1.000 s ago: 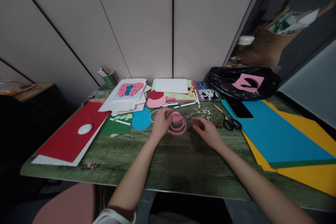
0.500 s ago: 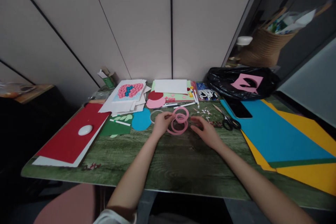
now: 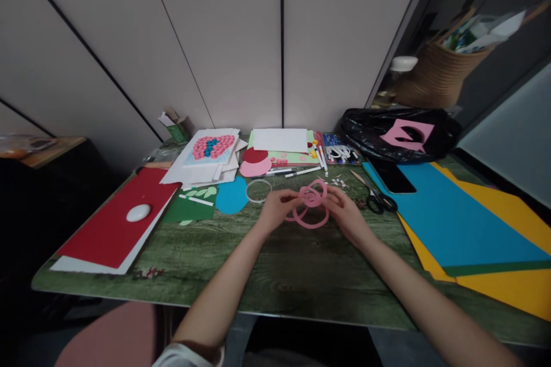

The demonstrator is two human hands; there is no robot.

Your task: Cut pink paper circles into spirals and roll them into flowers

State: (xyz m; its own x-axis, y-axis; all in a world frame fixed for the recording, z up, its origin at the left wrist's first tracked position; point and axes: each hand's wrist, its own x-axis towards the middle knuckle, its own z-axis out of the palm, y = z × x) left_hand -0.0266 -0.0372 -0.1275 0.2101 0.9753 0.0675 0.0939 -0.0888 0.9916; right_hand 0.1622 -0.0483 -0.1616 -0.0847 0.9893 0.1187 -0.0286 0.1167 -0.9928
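We've got a pretty plain outfit on, honestly. At the left elbow there's a white or very pale sleeve (image 3: 191, 355), soft-looking and kinda loose, with its edge folded or bunched up; too dim for us to make out the fabric. Past that it's bare forearm (image 3: 228, 281) all the way down to a bare left hand (image 3: 278, 210), slim with slender fingers. Our right forearm (image 3: 413, 281) is bare too, as far as we can see it, and so is the right hand (image 3: 348, 217). Down at our lap it's black clothing (image 3: 310, 335), plus some murky dark grey cloth (image 3: 282, 358).
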